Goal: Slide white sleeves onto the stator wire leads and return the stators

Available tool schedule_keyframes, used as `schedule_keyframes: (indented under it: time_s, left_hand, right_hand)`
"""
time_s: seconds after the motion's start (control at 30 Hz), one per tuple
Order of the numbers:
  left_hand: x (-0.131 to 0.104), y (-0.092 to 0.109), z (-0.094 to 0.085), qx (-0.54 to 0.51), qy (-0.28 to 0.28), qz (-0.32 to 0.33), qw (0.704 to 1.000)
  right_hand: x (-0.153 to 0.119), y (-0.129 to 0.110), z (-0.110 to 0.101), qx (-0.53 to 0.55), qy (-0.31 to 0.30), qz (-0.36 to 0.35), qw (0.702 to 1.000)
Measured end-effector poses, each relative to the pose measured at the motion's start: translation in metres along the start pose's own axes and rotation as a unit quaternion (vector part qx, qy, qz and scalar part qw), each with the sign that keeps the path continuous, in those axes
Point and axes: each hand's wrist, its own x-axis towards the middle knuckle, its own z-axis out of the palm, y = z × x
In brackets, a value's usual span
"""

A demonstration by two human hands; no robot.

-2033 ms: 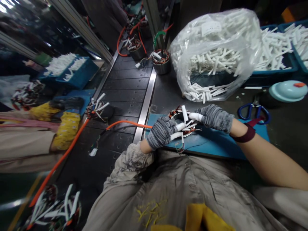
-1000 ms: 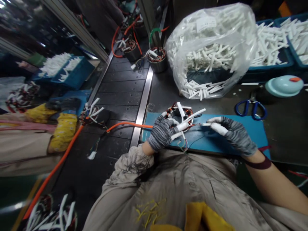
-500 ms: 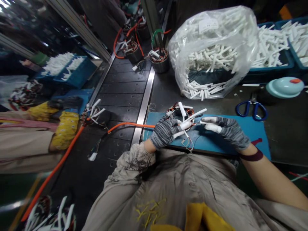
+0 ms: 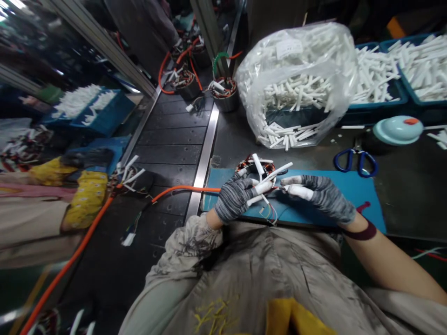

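A round part with copper windings (image 4: 247, 163) and white sleeves (image 4: 257, 166) on its leads sits on the blue mat (image 4: 314, 209). My left hand (image 4: 234, 196), in a grey striped glove with white fingertips, is closed on wires at the near side of the part. My right hand (image 4: 319, 194), gloved alike, is just to the right with thumb and fingers pinched at a thin wire end. What lies between those fingertips is too small to make out. An orange tube (image 4: 185, 188) runs left from under my left hand.
A clear bag of white tubes (image 4: 296, 83) stands behind the mat, blue bins (image 4: 375, 100) of tubes beside it. Blue-handled scissors (image 4: 356, 162) and a light-blue lidded cup (image 4: 398, 131) lie right. On the left are a conveyor (image 4: 174, 139) and a co-worker's yellow sleeve (image 4: 87, 197).
The whole view has shifted, so things on the bench appear a little further left and lower. My right hand's fingertips have come slightly nearer to my left hand.
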Motion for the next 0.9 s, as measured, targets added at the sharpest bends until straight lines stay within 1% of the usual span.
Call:
schedule_keyframes:
  time_s: [0.07,0.1,0.13,0.2,0.23,0.27,0.3,0.33,0.4,0.47,0.57,0.7,0.8,0.9]
  left_hand:
    - [0.0,0.003,0.0,0.016,0.0,0.0,1.0]
    - [0.0,0.004,0.0,0.018,-0.005,-0.003,1.0]
    - [0.0,0.005,0.001,0.017,-0.012,-0.009,1.0]
    - [-0.001,0.006,0.002,0.013,-0.019,-0.028,0.999]
    - [-0.001,0.006,0.003,0.013,-0.025,-0.039,0.999]
    - [-0.001,0.006,0.003,0.011,-0.034,-0.049,0.998]
    - [-0.001,0.006,0.003,0.009,-0.044,-0.053,0.998]
    - [0.0,0.006,0.004,0.006,-0.053,-0.056,0.997]
    - [0.001,0.007,0.003,0.0,-0.059,-0.056,0.997]
    - [0.002,0.008,0.003,-0.005,-0.03,-0.065,0.997]
    - [0.003,0.01,0.003,-0.02,0.01,-0.082,0.996]
    - [0.003,0.009,0.003,-0.028,-0.009,-0.076,0.997]
    - [0.002,0.008,0.002,-0.026,0.005,-0.064,0.998]
    - [0.003,0.008,0.0,-0.027,0.018,-0.052,0.998]
  right_hand:
    - [-0.007,-0.004,-0.002,-0.045,0.056,-0.014,0.997]
    - [-0.011,-0.006,-0.007,-0.065,0.098,-0.012,0.993]
    - [-0.014,-0.007,-0.013,-0.071,0.155,-0.009,0.985]
    - [-0.02,-0.008,-0.029,-0.04,0.283,-0.015,0.958]
    - [-0.022,-0.008,-0.036,-0.02,0.332,-0.022,0.943]
    - [-0.024,-0.006,-0.042,-0.009,0.356,-0.026,0.934]
    - [-0.025,-0.004,-0.045,-0.014,0.352,-0.023,0.936]
    - [-0.025,-0.001,-0.045,-0.031,0.323,-0.011,0.946]
    - [-0.025,0.008,-0.038,-0.068,0.245,0.018,0.967]
    - [-0.022,0.016,-0.027,-0.083,0.193,0.021,0.978]
    - [-0.017,0.021,-0.014,-0.084,0.174,0.0,0.981]
    - [-0.012,0.018,-0.006,-0.072,0.149,-0.006,0.986]
    - [-0.01,0.017,-0.001,-0.038,0.114,0.007,0.993]
    - [-0.005,0.018,0.002,-0.013,0.112,0.025,0.993]
